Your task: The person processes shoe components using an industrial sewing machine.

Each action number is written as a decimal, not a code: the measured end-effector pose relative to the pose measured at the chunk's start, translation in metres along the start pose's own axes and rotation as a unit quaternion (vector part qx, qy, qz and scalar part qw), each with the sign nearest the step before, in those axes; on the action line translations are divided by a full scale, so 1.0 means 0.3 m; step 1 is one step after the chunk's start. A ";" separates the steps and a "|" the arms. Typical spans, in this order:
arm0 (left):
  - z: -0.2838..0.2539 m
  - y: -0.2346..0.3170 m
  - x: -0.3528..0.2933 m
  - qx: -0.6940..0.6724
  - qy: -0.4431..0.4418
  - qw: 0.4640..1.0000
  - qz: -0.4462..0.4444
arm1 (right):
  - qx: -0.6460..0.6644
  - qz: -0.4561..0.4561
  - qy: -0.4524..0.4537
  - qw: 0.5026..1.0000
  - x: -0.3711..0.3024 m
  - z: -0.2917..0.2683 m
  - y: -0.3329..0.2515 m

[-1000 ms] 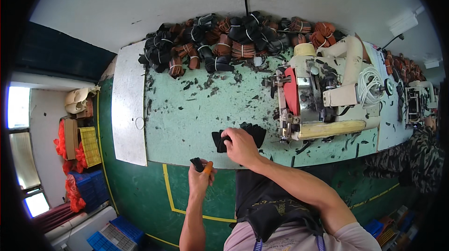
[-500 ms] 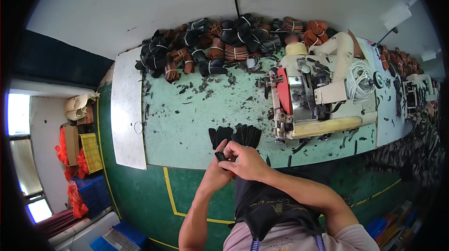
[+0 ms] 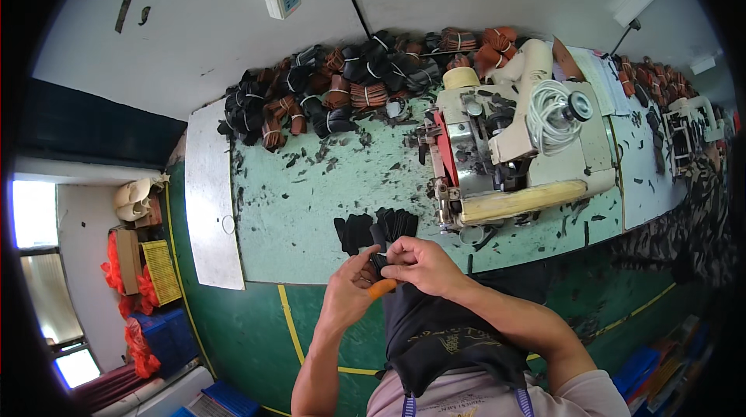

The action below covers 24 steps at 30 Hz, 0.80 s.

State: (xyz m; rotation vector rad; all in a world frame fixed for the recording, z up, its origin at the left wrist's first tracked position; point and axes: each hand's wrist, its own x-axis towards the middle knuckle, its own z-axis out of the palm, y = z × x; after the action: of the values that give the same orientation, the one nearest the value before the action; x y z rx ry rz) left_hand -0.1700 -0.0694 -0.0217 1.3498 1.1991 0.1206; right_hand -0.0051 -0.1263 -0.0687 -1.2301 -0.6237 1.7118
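Note:
In front of me, at the table's near edge, both hands are closed around a small bundle of flat black strips (image 3: 378,260). My left hand (image 3: 347,290) pinches it from the left, and my right hand (image 3: 429,268) grips it from the right with bent fingers. A thin pale line, perhaps a tie, crosses the strips. An orange piece (image 3: 381,288) shows below them between the hands; whether it is a finger cover or a handle, I cannot tell. Just beyond lie two fanned stacks of black strips, a left stack (image 3: 353,233) and a right stack (image 3: 398,223).
A cream machine (image 3: 505,145) with a red guard and a coiled white cable stands right of the stacks. Tied black and brown bundles (image 3: 338,90) line the wall side. Dark scraps litter the green tabletop (image 3: 287,207). Baskets and a blue crate (image 3: 159,339) sit at left.
The orange piece has come into sight below my hands. The black strips now stand more upright between my fingers. The whole view has shifted and turned slightly.

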 end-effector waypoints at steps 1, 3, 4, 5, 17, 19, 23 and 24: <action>0.004 -0.002 0.000 0.003 0.000 1.000 0.001 | 0.058 0.016 -0.007 0.998 -0.003 -0.004 0.002; 0.009 -0.005 -0.001 -0.099 -0.007 0.995 0.014 | 0.068 0.021 -0.019 0.997 -0.015 -0.015 -0.008; 0.010 0.002 -0.005 -0.096 -0.007 0.995 0.014 | 0.076 0.027 -0.031 0.996 -0.019 -0.018 -0.012; 0.011 0.015 -0.006 -0.096 -0.016 0.995 0.011 | 0.077 0.024 -0.030 0.996 -0.023 -0.022 -0.011; 0.032 0.008 -0.019 -0.124 -0.008 0.992 -0.038 | -0.060 -0.009 0.017 0.998 -0.083 -0.023 -0.026; 0.026 -0.022 -0.016 -0.092 0.019 0.995 -0.032 | -0.066 -0.059 0.020 0.996 -0.085 -0.033 -0.010; 0.029 -0.099 -0.024 -0.322 0.081 0.943 -0.027 | -0.176 -0.125 0.160 0.963 -0.104 -0.055 0.008; 0.045 -0.118 -0.030 -0.462 0.072 0.883 -0.049 | -0.176 -0.125 0.159 0.963 -0.107 -0.047 0.018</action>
State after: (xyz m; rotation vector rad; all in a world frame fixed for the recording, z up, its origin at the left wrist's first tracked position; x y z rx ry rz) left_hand -0.1837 -0.0954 -0.0473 0.4386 1.0991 0.6462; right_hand 0.0089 -0.1586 -0.0636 -1.5617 -0.8683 1.1917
